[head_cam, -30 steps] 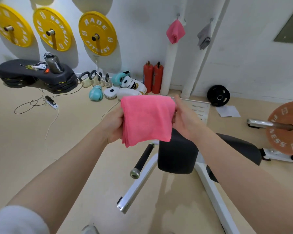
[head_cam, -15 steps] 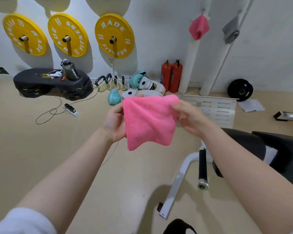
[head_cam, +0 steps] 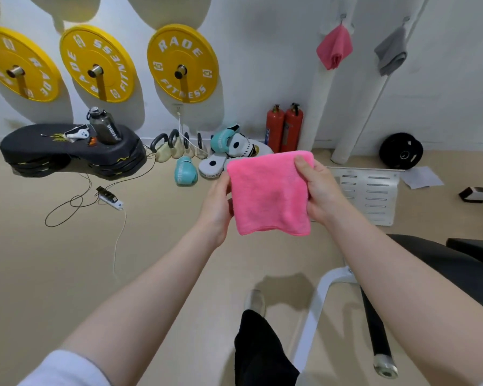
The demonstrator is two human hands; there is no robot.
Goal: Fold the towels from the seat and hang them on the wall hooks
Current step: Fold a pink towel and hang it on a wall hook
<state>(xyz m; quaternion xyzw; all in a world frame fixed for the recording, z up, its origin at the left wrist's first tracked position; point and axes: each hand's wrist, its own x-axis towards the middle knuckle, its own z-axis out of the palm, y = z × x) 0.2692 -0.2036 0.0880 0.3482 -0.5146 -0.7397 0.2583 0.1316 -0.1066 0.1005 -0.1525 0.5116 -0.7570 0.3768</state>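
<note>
I hold a folded pink towel (head_cam: 269, 192) up in front of me, above the floor. My left hand (head_cam: 219, 201) grips its left edge, fingers hidden behind the cloth. My right hand (head_cam: 315, 188) pinches its right edge, thumb on the front near the top corner. High on the wall at the back right, a second pink towel (head_cam: 334, 47) hangs from one hook and a grey towel (head_cam: 391, 51) from another. The black seat (head_cam: 446, 263) of a white-framed bench shows at the right edge.
Yellow weight plates (head_cam: 182, 64) hang on the left wall. Against the wall's base stand two red fire extinguishers (head_cam: 284, 128), kettlebells, boxing gloves (head_cam: 185, 171) and pads. A black step platform (head_cam: 67, 150) carries a bottle. A power strip (head_cam: 109, 197) with cables lies on the floor.
The view has swung left and closer to the wall; the bench has slid to the right edge. The towel stays between both hands, with my right thumb now on its front.
</note>
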